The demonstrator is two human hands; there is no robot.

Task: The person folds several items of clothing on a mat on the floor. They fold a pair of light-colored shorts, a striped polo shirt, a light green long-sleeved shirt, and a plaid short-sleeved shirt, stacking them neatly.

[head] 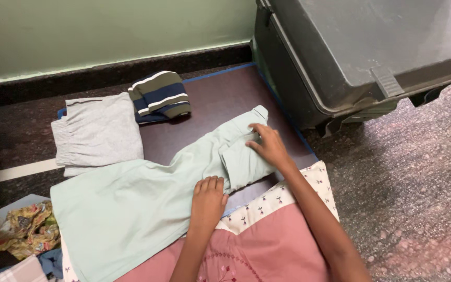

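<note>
Pink fabric with a cream flower-print border point(267, 245) fills the bottom of the view, right under the person's arms. Just past it lies the pale mint green garment point(131, 203), spread flat over a dark maroon mat point(210, 99) on the floor. Its wide part sits bottom left and looks smooth with barely a crease, while a narrower part runs up to the right, with a piece doubled back on itself near the middle.

Left hand point(208, 201) is open, palm down, fingers together, pressing flat on the garment right beside that doubled-back piece. Right hand point(268, 145) is also open and flat, fingers spread a bit, resting on the folded part further up.

Edges: a big dark grey box point(351, 47) sits close on the right, its corner just beside the mat's blue edge and near the garment's far tip, so it's tight there. A folded grey garment point(97, 133) lies on the far left side, touching the mint one's upper edge, and a striped green, navy and white folded piece point(160, 95) sits just behind it. Bare mat shows between the striped piece and the mint garment. Speckled floor point(418, 172) on the right is open. A yellow patterned cloth point(27, 230) is bunched at the lower left, near the garment's wide end.
</note>
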